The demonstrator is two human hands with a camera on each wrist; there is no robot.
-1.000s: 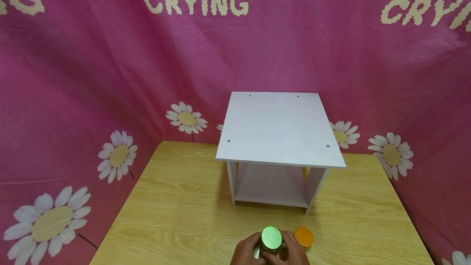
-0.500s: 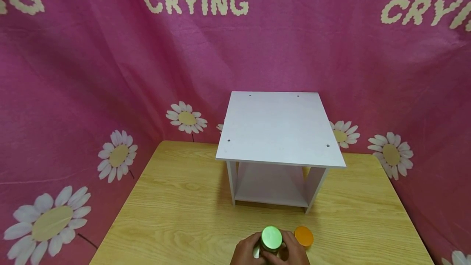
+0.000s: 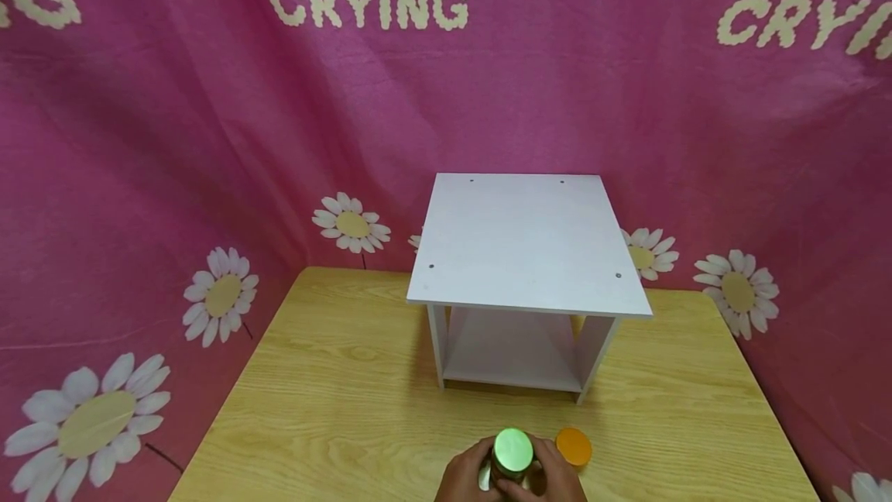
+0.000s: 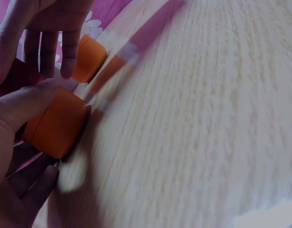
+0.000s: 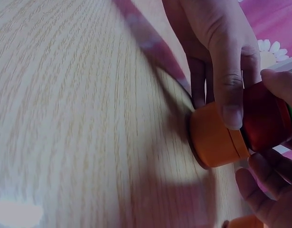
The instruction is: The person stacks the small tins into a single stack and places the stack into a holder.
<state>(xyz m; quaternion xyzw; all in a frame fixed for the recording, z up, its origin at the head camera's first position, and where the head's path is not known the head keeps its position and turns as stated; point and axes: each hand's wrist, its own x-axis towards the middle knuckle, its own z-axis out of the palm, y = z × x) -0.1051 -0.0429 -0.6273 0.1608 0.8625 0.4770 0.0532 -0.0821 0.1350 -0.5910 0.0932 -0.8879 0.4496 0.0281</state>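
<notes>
Several small round tins stand in one stack on the table near its front edge. At the bottom is an orange tin (image 5: 214, 137) with a seam near its top; on it sits a red tin (image 5: 264, 118), and a green tin (image 3: 512, 449) tops the stack. My left hand (image 3: 463, 477) holds the orange tin, thumb against its upper side in both wrist views. From the other side my right hand (image 3: 561, 479) grips the red tin, its thumb near the edge below the green one. Just right of the stack lies a second orange tin (image 3: 574, 448), which no hand touches.
A white open-fronted shelf unit (image 3: 530, 242) stands behind the hands, its opening facing me. The wood-grain table (image 3: 334, 409) ends at a pink curtain (image 3: 571, 84) with daisies and lettering, at the back and both sides.
The hands and the stacked tins keep the same pose. Only the head view has shifted very slightly, so everything sits a little further left.
</notes>
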